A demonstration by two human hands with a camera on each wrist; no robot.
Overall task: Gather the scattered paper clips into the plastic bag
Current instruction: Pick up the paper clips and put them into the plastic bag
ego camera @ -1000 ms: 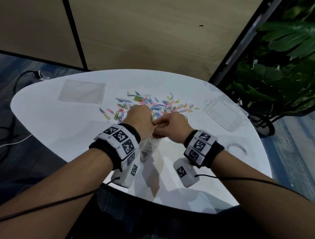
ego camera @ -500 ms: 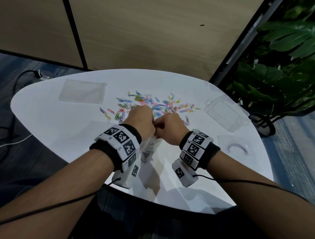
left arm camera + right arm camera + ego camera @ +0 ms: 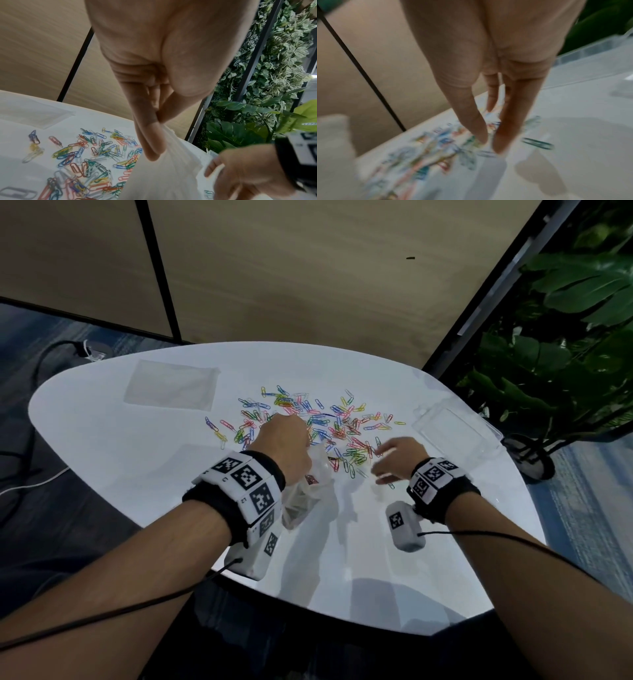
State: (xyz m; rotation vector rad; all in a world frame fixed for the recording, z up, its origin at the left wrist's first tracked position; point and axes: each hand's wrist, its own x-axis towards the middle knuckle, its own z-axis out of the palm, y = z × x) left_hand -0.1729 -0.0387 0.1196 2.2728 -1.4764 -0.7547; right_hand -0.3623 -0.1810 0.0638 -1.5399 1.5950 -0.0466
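The left wrist view alone shows the left hand (image 3: pixel 154 94) pinching the plastic bag (image 3: pixel 164 169) by its rim between thumb and fingers; from the head view the bag (image 3: pixel 308 494) hangs crumpled below that hand (image 3: pixel 284 446). Paper clips (image 3: pixel 329 422) lie scattered on the white bench (image 3: pixel 137 457), between a flat spare bag (image 3: pixel 171 388) and a clear box (image 3: pixel 455 433). The right hand (image 3: pixel 397 460) hovers just over the clips, fingers (image 3: pixel 510 121) straight and apart, holding nothing
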